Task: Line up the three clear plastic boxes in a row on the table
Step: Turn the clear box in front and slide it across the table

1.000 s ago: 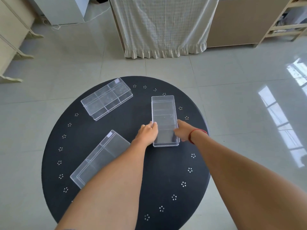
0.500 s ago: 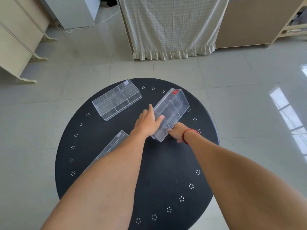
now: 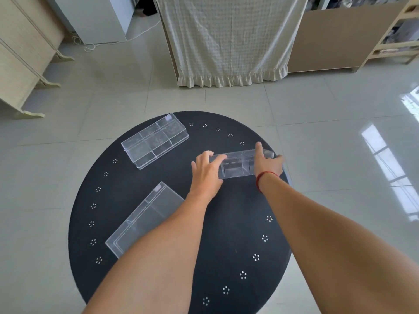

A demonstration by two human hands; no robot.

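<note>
Three clear plastic boxes lie on a round black table (image 3: 172, 264). The right-hand box (image 3: 237, 165) lies crosswise near the table's right edge, and both my hands hold it: my left hand (image 3: 205, 173) grips its left end, my right hand (image 3: 266, 163) its right end, with a red cord on that wrist. A divided box (image 3: 155, 140) lies at an angle at the far left. The third box (image 3: 145, 219) lies diagonally at the near left, partly hidden under my left forearm.
Tiled floor surrounds the table. A cloth-draped piece of furniture (image 3: 226, 41) stands straight ahead, a wooden shelf unit (image 3: 394, 32) at the far right, pale cabinets (image 3: 25, 55) at the left. White dot patterns ring the table's rim.
The box in my hands has turned from pointing away from me, through a diagonal, to lying crosswise, and has shifted toward the table's right edge. The other two boxes stayed put.
</note>
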